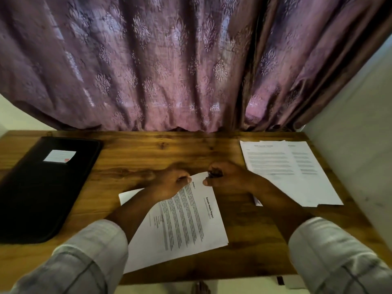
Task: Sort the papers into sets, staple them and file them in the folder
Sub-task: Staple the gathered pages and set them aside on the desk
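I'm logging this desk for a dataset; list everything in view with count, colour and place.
folder: one, black, white label, table's left
centre papers: one set, white, table's middle
right papers: one pile, white, table's right
stapler: one, dark, small, in right hand
table: one, brown wood, foreground
curtain: count unclear, purple, behind table
wall: one, pale, far right
sleeves: two, pale grey, near edge
left hand: one, pinches centre papers' corner
right hand: one, grips stapler
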